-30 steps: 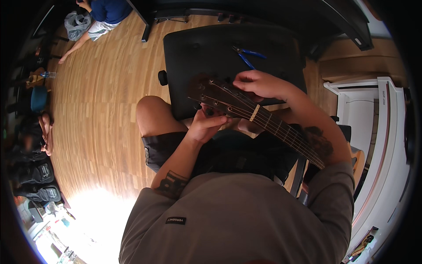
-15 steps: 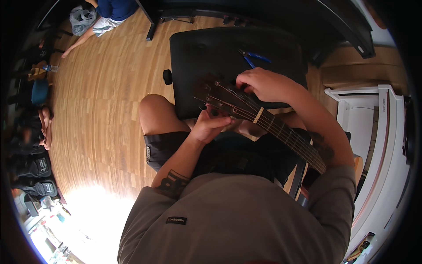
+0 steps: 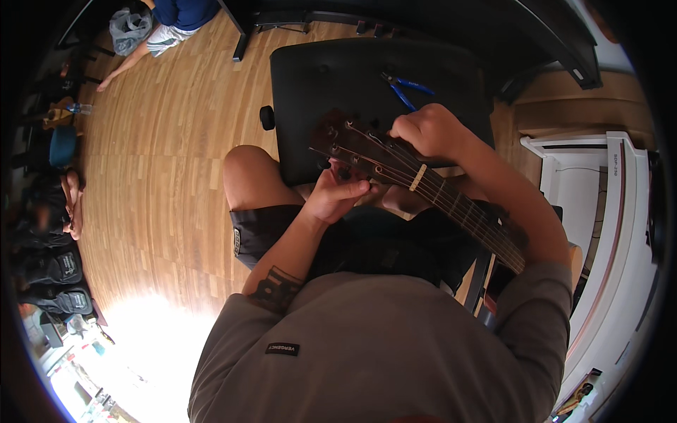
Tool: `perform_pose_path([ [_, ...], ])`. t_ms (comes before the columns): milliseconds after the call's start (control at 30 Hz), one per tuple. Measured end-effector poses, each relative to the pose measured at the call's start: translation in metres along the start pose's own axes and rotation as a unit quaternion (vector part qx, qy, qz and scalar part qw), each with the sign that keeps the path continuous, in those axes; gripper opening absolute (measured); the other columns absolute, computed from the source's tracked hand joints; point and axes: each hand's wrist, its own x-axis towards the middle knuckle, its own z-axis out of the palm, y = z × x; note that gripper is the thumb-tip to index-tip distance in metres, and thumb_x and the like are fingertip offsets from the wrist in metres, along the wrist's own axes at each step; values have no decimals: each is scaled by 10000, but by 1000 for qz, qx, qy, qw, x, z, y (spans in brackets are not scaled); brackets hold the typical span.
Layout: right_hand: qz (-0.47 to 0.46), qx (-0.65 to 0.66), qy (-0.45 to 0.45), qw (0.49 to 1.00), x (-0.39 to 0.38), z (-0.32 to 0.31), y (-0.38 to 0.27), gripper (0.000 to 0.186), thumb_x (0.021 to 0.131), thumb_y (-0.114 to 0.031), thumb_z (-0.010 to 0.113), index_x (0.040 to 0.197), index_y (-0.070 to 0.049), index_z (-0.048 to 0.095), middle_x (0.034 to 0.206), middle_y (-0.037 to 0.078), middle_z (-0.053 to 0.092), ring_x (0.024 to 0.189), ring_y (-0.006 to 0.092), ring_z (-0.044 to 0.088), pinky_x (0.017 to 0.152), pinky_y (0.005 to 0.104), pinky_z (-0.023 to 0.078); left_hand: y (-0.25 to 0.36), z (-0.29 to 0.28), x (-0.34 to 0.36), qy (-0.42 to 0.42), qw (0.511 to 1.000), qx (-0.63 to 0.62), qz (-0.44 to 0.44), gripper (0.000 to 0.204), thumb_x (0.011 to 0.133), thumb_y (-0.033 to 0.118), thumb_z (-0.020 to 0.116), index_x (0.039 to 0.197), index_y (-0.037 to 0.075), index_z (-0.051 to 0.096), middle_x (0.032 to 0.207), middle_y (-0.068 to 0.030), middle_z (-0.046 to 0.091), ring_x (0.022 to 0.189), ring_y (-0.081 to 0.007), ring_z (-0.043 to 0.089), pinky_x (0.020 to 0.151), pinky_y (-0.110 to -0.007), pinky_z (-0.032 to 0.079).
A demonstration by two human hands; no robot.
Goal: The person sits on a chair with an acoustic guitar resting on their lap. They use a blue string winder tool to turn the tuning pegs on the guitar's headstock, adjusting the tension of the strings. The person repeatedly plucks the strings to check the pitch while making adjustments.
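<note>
A guitar headstock (image 3: pixel 356 146) with a dark face and metal tuning posts points up and left across my lap. Its fretted neck (image 3: pixel 469 217) with strings runs down to the right from a pale nut (image 3: pixel 418 178). My left hand (image 3: pixel 337 196) is closed around the near edge of the headstock, thumb on the edge and the other fingers mostly hidden beneath, close to dark tuning pegs (image 3: pixel 343 173). At the far edge, my right hand (image 3: pixel 431 132) is curled in a pinch on a tuning peg, its fingertips largely hidden by the hand.
Blue-handled cutting pliers (image 3: pixel 405 90) lie open on a black padded bench (image 3: pixel 317 77) just beyond the guitar. A white keyboard-like cabinet (image 3: pixel 613 211) stands at right. Another person (image 3: pixel 180 21) sits at the far left beside a grey plastic bag (image 3: pixel 130 32); gig bags (image 3: pixel 60 268) line the left side.
My right hand has turned at the wrist and shifted slightly right along the headstock's far edge. The left hand keeps its hold, and the pliers' position on the bench is unchanged.
</note>
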Motion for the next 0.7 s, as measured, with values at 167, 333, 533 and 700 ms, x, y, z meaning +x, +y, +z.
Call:
perform_pose_path([
  [167,261,353,-95,893,11,-16,10,162,931,-194,636,952,-41,685,836,42,701,730,161,687,609,306,520,1,-1,1,-11,1000,5,2,480,898,5,737,1323,144,563,1274,-105,638,1178,-270,598,972,-462,501],
  [333,342,442,-174,811,15,-14,10,336,1043,-342,584,982,-42,724,736,-9,664,686,90,635,609,243,489,2,2,1,-2,1000,8,3,482,897,0,737,1321,146,563,1270,-109,638,1162,-279,610,974,-469,504],
  [533,352,468,-190,788,20,-13,4,312,1039,-317,597,958,-40,715,751,-11,647,676,95,599,645,252,488,3,3,0,8,1000,10,-5,475,893,1,740,1313,150,576,1254,-116,643,1132,-285,623,973,-460,511],
  [700,292,480,-155,813,14,-6,3,238,1033,-242,622,1007,-27,722,853,18,692,779,116,650,728,287,520,1,-1,0,-1,1000,12,-4,471,891,8,743,1311,141,578,1231,-120,654,1110,-278,626,976,-458,510],
])
